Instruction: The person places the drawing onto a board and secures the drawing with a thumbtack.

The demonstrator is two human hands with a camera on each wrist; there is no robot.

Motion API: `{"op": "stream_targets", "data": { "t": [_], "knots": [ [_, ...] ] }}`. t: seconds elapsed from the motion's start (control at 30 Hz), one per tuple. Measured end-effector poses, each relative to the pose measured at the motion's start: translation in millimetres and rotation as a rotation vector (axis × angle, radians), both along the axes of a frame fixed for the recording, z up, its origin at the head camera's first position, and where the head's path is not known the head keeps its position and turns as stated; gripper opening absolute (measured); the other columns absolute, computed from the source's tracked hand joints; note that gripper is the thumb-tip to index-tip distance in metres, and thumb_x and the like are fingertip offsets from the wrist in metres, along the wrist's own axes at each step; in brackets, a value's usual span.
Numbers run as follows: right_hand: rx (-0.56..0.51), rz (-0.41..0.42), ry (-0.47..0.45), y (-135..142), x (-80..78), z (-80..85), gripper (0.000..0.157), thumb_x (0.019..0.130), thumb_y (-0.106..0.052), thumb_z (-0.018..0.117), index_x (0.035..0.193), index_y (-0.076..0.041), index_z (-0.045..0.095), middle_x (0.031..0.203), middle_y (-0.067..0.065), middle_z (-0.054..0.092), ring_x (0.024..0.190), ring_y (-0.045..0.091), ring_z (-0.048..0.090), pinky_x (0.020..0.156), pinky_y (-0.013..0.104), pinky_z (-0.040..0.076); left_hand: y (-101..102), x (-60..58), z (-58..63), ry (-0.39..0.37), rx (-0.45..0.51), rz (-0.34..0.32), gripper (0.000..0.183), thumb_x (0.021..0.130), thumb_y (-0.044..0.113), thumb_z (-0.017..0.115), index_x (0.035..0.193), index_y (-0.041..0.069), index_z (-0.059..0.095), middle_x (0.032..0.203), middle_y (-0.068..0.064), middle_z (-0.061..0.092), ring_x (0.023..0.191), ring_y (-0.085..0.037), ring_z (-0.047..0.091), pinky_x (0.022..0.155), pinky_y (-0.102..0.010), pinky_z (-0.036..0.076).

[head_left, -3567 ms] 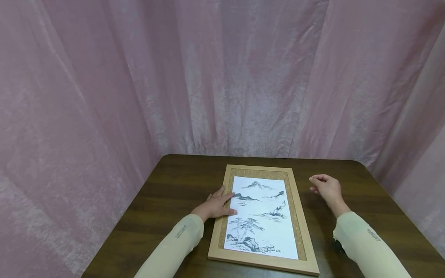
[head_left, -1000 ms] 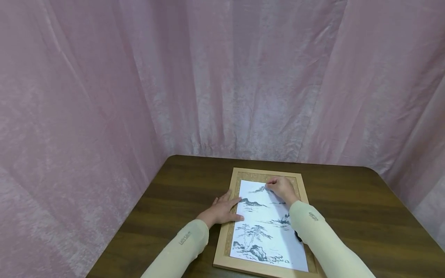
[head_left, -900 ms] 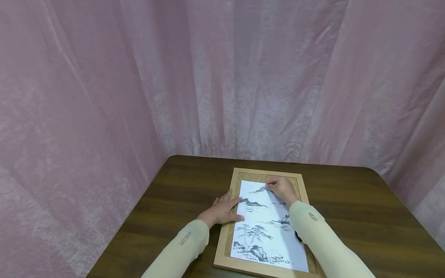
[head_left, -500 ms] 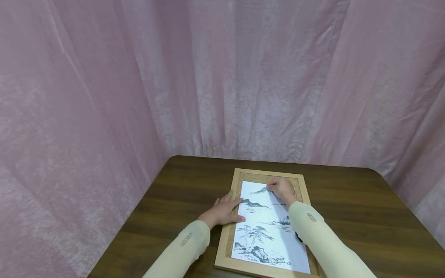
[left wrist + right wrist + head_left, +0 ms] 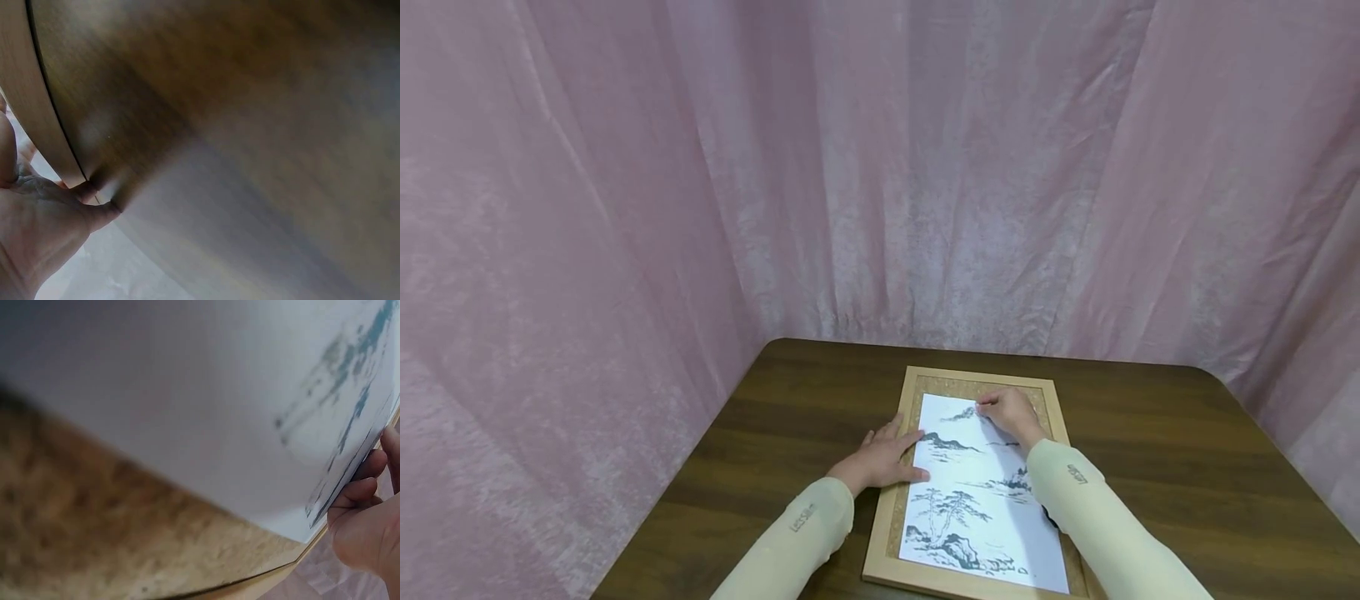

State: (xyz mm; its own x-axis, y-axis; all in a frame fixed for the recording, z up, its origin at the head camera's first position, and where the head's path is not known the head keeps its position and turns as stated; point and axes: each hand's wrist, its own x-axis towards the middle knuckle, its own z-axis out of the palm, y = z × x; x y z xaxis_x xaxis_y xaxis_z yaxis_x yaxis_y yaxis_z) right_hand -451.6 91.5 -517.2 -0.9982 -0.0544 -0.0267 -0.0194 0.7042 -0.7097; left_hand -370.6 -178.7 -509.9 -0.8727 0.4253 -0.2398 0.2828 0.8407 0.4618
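A sheet of white paper [image 5: 958, 467] with a black ink landscape lies on a wood-framed cork board [image 5: 887, 517]. My left hand [image 5: 880, 458] rests on the board's left side, fingers straight and spread, thumb and index finger reaching the sheet's edge. In the left wrist view, left fingertips [image 5: 100, 209] show past the frame's outer edge [image 5: 47, 115]. My right hand [image 5: 1011, 412] is at the sheet's top edge, thumb and fingertips brought together in a pinch on a small thing, hidden by the fingers. Curled right fingers [image 5: 353, 494] show near the sheet's edge in the right wrist view.
The board lies on a dark brown wooden table [image 5: 1180, 467] with rounded far corners. Pink velvety curtains [image 5: 880, 167] hang behind it and along both sides. Cork [image 5: 125, 531] shows around the paper, inside the frame.
From above the table on the right, my right hand has moved left to the paper's top edge, staying there over the last second. My left hand keeps its place on the board.
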Motion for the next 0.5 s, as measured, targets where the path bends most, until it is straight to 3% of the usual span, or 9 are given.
{"op": "stream_targets", "data": {
  "t": [0.13, 0.37, 0.5],
  "knots": [
    [-0.029, -0.001, -0.017, 1.5, -1.9, -0.2, 0.018, 0.093, -0.016, 0.070, 0.106, -0.007, 0.078, 0.118, 0.015, 0.068, 0.111, 0.033, 0.060, 0.095, 0.050, 0.045, 0.1, -0.6, 0.8, -0.002, 0.002, 0.000, 0.082, 0.089, 0.064, 0.061, 0.157, 0.029, 0.032, 0.166, -0.014, 0.001, 0.150, -0.035, 0.008, 0.118, -0.057, 0.007],
    [-0.069, -0.039, -0.026, 0.9, -1.2, 1.5, 0.014, 0.089, -0.014, 0.074, 0.100, -0.007, 0.077, 0.106, 0.010, 0.070, 0.094, 0.026, 0.061, 0.084, 0.043, 0.046, 1.1, -0.1, 1.5, -0.009, -0.004, 0.002, 0.083, 0.089, 0.065, 0.060, 0.157, 0.028, 0.032, 0.166, -0.014, 0.001, 0.150, -0.035, 0.008, 0.118, -0.057, 0.007],
    [-0.089, -0.059, -0.035, 0.7, -0.1, 3.3, 0.011, 0.089, -0.014, 0.075, 0.097, -0.007, 0.077, 0.106, 0.009, 0.070, 0.094, 0.025, 0.059, 0.085, 0.043, 0.045, 1.4, 0.1, 3.2, -0.002, -0.001, 0.002, 0.082, 0.089, 0.064, 0.061, 0.157, 0.028, 0.032, 0.165, -0.015, 0.002, 0.150, -0.036, 0.009, 0.117, -0.058, 0.008]
  ]
}}
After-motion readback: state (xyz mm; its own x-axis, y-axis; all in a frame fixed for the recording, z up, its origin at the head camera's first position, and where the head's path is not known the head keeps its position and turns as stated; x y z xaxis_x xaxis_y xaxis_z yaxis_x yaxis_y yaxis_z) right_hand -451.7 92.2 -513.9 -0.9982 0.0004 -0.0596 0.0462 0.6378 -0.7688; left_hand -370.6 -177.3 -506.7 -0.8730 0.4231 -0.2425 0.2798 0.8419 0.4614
